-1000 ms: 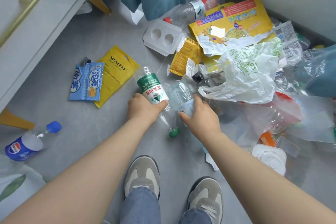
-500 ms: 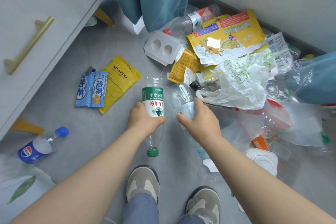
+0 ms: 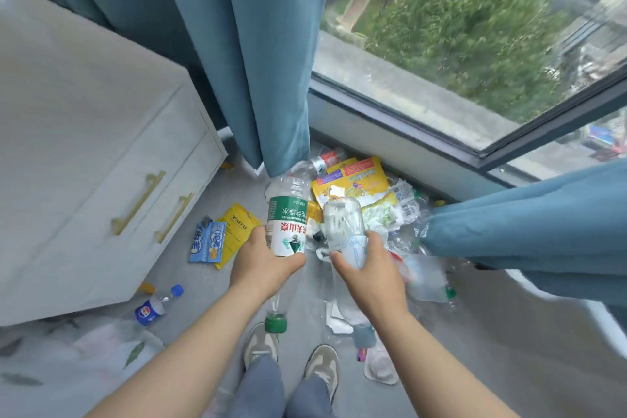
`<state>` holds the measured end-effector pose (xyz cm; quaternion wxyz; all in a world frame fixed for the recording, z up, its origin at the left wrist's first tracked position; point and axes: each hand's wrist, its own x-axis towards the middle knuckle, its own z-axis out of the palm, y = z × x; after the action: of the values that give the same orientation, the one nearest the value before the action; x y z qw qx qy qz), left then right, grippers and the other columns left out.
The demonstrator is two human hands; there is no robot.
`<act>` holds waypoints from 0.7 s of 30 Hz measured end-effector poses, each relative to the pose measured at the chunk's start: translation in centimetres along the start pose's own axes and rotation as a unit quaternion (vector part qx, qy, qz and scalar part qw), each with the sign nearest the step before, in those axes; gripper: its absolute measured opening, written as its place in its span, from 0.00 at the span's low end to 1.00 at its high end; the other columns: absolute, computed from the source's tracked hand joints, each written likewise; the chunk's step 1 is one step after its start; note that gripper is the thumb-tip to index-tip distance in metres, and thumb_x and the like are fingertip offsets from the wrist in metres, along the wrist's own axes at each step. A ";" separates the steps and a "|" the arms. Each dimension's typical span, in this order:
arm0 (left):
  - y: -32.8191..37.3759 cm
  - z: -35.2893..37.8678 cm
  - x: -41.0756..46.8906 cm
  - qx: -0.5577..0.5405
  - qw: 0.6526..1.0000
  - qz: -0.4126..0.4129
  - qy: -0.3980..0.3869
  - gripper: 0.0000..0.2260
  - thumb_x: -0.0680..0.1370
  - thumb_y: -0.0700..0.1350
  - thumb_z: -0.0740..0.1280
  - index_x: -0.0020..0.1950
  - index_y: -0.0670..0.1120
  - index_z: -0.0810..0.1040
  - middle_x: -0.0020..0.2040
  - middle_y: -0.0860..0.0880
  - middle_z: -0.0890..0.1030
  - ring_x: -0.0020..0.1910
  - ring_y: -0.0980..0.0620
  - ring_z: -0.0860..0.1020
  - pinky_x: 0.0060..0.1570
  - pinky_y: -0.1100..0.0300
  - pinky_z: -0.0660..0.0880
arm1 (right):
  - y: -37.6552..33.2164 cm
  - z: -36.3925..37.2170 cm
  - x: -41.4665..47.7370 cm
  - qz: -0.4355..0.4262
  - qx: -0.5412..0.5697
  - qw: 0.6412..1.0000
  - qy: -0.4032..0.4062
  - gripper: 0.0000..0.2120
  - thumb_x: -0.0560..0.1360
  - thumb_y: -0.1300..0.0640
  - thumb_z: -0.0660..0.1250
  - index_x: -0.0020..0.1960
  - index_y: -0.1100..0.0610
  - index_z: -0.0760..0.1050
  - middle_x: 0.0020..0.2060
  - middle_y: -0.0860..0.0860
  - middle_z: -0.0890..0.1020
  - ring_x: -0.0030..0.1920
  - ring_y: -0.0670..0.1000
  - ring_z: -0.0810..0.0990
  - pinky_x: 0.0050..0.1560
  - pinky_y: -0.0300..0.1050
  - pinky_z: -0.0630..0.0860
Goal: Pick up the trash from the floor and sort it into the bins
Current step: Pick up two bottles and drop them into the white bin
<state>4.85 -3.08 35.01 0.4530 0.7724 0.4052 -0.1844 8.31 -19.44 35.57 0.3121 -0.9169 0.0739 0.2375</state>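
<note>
- Centre of frame: my left hand [image 3: 263, 268] wraps round the green-labelled bottle [image 3: 286, 224], fingers curled at the lower edge of its label. The bottle hangs upside down, its green cap [image 3: 275, 323] pointing at the grey floor [image 3: 210, 299] just above my shoes [image 3: 261, 344].
- Just right of it, my right hand [image 3: 368, 276] grips a clear bottle [image 3: 342, 231] around its pale label, base up as well. Its neck runs down behind my wrist, and I cannot make out the cap.
- Both bottles look empty, so I judge them very light. The thin walls should flex under pressure, and a hard squeeze would dent them rather than break anything.
- The smooth plastic may slip. I judge the labelled band of the body gives the best purchase, with room for a full wrap of the fingers that the tapering neck lacks.
- Above my hands, along the foot of the window wall, lies a litter pile with a yellow food packet [image 3: 353, 180] and a crumpled white bag [image 3: 381, 215].
- Left of centre, a blue snack wrapper [image 3: 207, 243] and a yellow pouch [image 3: 237, 231] lie flat. A blue-capped cola bottle [image 3: 154, 307] rests at lower left beside the white cabinet [image 3: 84, 146].
- Those wrappers look limp and are probably best pinched at an edge or corner.
- No bin shows anywhere in the frame.
</note>
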 end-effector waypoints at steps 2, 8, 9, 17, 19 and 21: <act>4.6 -2.6 -4.0 -0.020 1.000 0.018 -0.007 0.23 0.66 0.51 0.74 0.57 0.48 0.72 0.50 0.49 0.79 0.46 0.48 0.78 0.41 0.59 0.72 | -3.4 -5.5 -2.6 0.002 0.038 0.999 0.025 0.30 0.72 0.43 0.69 0.69 0.52 0.64 0.62 0.50 0.76 0.63 0.53 0.73 0.51 0.44 0.68; 16.2 -10.3 -15.6 -0.050 0.993 0.104 -0.038 0.19 0.68 0.51 0.74 0.54 0.51 0.72 0.45 0.55 0.78 0.42 0.57 0.77 0.36 0.63 0.70 | -11.6 -20.9 -10.1 0.007 0.153 0.982 0.107 0.24 0.71 0.43 0.70 0.64 0.47 0.67 0.58 0.46 0.79 0.54 0.49 0.76 0.51 0.45 0.70; 17.8 -11.3 -17.1 -0.043 0.990 0.125 -0.040 0.19 0.67 0.52 0.74 0.55 0.52 0.73 0.46 0.55 0.79 0.44 0.55 0.77 0.38 0.61 0.72 | -12.5 -23.0 -11.2 0.008 0.167 0.979 0.120 0.26 0.71 0.43 0.71 0.65 0.48 0.67 0.58 0.46 0.79 0.55 0.49 0.76 0.50 0.44 0.70; 27.9 -17.1 -29.8 -0.112 0.962 0.215 -0.128 0.30 0.56 0.60 0.72 0.57 0.55 0.76 0.48 0.55 0.83 0.47 0.53 0.82 0.53 0.47 0.79 | -16.9 -36.2 -22.3 0.011 0.244 0.939 0.240 0.26 0.72 0.46 0.71 0.67 0.47 0.68 0.46 0.40 0.75 0.49 0.46 0.73 0.49 0.42 0.67; 29.6 -17.5 -32.5 -0.116 0.950 0.251 -0.146 0.31 0.56 0.61 0.72 0.57 0.55 0.76 0.48 0.56 0.83 0.47 0.54 0.82 0.53 0.46 0.79 | -16.9 -38.3 -24.7 0.012 0.258 0.927 0.271 0.28 0.71 0.45 0.72 0.68 0.48 0.68 0.50 0.40 0.77 0.53 0.47 0.75 0.52 0.43 0.70; 31.6 -17.3 -35.3 -0.103 0.936 0.291 -0.168 0.31 0.55 0.62 0.71 0.57 0.57 0.76 0.48 0.56 0.83 0.48 0.53 0.82 0.53 0.46 0.79 | -16.3 -40.3 -27.3 0.017 0.274 0.913 0.302 0.30 0.70 0.45 0.72 0.69 0.48 0.67 0.57 0.43 0.78 0.59 0.48 0.76 0.56 0.44 0.72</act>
<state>7.15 -12.80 84.45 0.6253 0.7635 0.0976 -0.1284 4.68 -31.29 85.36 0.5096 -0.8220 0.2427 -0.0754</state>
